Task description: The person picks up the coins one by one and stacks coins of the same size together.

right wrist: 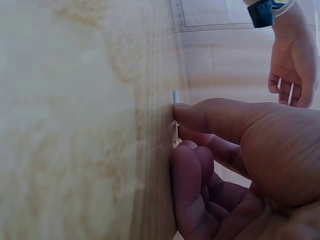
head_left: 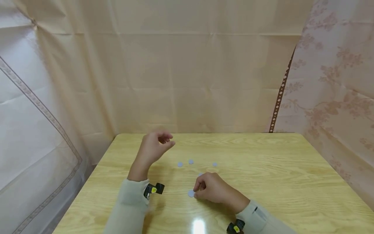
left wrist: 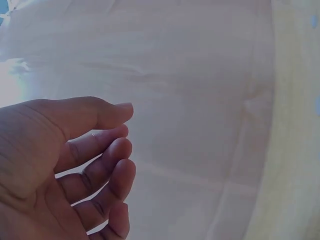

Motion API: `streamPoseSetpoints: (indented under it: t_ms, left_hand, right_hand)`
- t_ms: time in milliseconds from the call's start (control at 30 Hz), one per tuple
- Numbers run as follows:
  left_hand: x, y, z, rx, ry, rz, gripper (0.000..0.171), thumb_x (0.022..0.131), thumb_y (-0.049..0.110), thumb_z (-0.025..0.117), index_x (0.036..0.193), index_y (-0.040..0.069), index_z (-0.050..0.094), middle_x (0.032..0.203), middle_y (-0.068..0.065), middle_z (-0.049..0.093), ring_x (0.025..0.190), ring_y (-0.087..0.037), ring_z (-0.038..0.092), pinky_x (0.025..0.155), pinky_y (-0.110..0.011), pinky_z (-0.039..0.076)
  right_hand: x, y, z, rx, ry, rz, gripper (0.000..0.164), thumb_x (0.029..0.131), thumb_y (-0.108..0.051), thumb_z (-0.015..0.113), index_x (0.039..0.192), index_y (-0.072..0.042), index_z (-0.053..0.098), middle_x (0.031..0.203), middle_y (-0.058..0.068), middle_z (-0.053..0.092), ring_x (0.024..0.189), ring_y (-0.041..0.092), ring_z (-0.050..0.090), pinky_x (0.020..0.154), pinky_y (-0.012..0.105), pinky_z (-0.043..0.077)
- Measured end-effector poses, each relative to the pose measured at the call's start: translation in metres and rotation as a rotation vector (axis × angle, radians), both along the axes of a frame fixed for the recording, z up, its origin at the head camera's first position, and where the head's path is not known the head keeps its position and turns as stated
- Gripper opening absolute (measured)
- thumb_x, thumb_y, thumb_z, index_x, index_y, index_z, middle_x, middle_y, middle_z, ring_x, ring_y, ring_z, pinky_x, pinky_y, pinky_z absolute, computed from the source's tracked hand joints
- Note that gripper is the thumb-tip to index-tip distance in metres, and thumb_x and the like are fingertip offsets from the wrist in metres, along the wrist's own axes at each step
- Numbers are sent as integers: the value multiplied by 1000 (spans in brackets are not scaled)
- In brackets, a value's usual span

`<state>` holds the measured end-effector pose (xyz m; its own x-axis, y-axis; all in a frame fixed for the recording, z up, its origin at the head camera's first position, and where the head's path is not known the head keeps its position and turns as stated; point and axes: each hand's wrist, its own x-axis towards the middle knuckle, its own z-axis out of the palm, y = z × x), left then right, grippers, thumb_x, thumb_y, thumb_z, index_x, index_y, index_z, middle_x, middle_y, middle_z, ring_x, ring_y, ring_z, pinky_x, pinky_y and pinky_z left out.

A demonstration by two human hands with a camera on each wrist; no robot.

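Observation:
At the near middle of the table, my right hand pinches the right edge of a small pale round disc between thumb and forefinger. In the right wrist view the disc shows as a thin edge by the thumb tip, low against the wood, and the other fingers are curled. My left hand is raised over the table's left part, fingers loosely bent and apart from the thumb, holding nothing. The left wrist view shows the same hand before a pale curtain.
Farther back lie more pale discs: one at the left, a second beside it and a third to the right. Another disc is partly hidden behind the right hand. A beige curtain hangs behind the table.

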<state>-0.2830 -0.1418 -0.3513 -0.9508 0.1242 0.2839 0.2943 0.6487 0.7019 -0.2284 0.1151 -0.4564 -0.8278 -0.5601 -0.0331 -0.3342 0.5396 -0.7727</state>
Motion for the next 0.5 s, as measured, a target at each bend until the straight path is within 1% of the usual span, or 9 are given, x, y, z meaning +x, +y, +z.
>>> streamPoseSetpoints:
  t_ms: [167,300,500]
  left_hand:
    - [-9,3,-18,7,-56,26,19,91,28,81,104,15,75,96,-1,70,91,-21,62,78,-37,54]
    - [-16,5,-30,-7,-101,23,23,91,30,81,107,13,76,98,-1,70,92,-21,63,82,-39,55]
    - [-25,7,-45,-25,-181,19,24,90,27,82,108,12,77,98,-2,70,90,-19,63,79,-36,54]
  right_hand:
    - [1,0,-1,-17,-13,12,7,87,-10,81,88,-14,76,66,-4,64,51,4,53,48,18,44]
    - [1,0,-2,-21,-6,19,8,87,-10,81,88,-15,76,65,-4,63,51,3,52,48,18,42]
    - [0,2,-2,-24,11,15,10,86,-9,82,86,-16,75,64,-5,63,50,3,51,47,17,42]
